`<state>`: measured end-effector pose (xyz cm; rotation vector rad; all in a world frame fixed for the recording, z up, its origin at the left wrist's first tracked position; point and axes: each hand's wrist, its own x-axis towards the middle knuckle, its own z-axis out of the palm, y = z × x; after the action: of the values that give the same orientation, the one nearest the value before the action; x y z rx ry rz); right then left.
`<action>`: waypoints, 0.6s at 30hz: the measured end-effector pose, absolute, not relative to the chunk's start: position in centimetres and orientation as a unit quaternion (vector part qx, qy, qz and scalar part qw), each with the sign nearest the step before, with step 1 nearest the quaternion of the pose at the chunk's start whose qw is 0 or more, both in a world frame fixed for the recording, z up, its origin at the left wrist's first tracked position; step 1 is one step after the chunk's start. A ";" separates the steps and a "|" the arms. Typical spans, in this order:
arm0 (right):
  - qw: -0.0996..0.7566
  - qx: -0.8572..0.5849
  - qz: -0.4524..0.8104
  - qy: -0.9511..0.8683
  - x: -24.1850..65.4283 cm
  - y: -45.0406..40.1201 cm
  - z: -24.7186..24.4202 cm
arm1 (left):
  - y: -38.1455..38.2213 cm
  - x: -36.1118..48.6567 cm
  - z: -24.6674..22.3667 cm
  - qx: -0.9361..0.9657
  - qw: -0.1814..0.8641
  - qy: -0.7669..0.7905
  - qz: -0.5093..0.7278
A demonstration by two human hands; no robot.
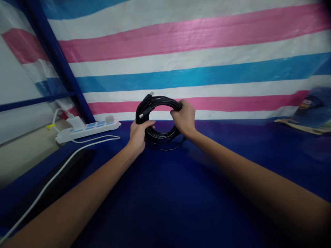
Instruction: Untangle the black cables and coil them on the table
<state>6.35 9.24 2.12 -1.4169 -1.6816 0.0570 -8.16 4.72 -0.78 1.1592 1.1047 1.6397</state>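
Note:
A black cable [165,102] is wound into a thick round coil and held up above the blue tabletop. Two plugs with bare metal ends, an upper plug [148,97] and a lower plug [146,112], stick out at the coil's upper left. My left hand [139,134] grips the coil at its lower left, the thumb lying across the strands. On the right side my right hand [184,117] is closed round the coil, its fingers partly hidden behind it. One loose strand hangs below the coil.
A white power strip [100,128] with a white charger [76,123] in it lies at the left. A white cord [60,168] runs toward me past a long dark object [64,172]. Striped sheeting [181,38] hangs behind the blue table [176,193]. A bag-like item [314,110] stands far right.

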 end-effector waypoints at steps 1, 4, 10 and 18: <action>0.453 -0.580 0.023 -0.677 6.5 9.1 1.8 | 4.7 -7.8 -0.4 0.456 0.414 0.424 0.664; 0.410 -0.598 0.040 -0.688 7.2 9.3 1.4 | 4.4 -7.1 1.0 0.463 0.415 0.391 0.679; 0.347 -0.446 0.171 -0.807 9.4 9.1 5.5 | 4.4 -7.4 4.0 0.572 0.395 0.390 0.604; 0.389 -0.344 0.231 -0.823 9.5 6.7 7.6 | 4.3 -7.9 6.6 0.665 0.307 0.382 0.563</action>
<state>9.52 6.73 7.64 -0.8750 -2.0923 0.5865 -7.94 4.33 6.55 1.7606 1.0106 1.4907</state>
